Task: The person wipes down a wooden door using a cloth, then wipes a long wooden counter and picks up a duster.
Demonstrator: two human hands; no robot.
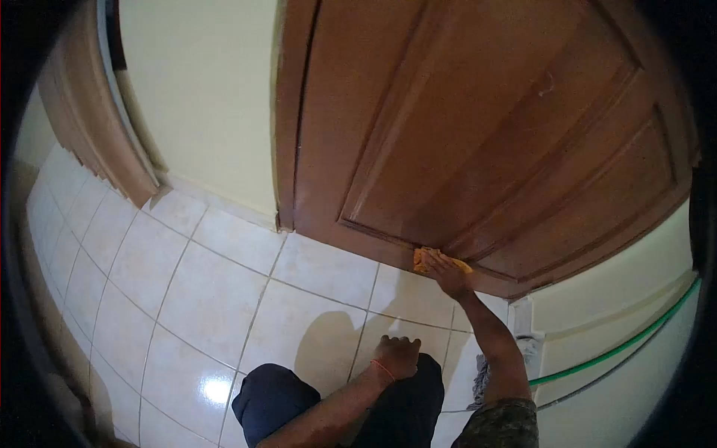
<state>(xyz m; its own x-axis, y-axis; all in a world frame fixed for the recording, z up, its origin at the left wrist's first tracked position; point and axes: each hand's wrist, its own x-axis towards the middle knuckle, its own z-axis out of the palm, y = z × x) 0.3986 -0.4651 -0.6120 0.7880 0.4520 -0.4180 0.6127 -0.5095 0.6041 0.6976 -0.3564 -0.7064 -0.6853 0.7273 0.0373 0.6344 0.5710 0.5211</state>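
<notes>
Leftmost on my feed, my left hand (398, 357) rests on a knee (409, 403), fingers curled in, nothing visible in them. Next, the orange cloth (420, 260) sits against the lower edge of the brown door (478, 112). I'd judge it light, limp, unbreakable, best held bunched mid-cloth. My right hand (447, 275) grasps it there, fingers laid across, pressing it to the wood.

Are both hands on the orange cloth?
No, only the right hand holds the cloth against the door; the left hand rests on a knee.
</notes>
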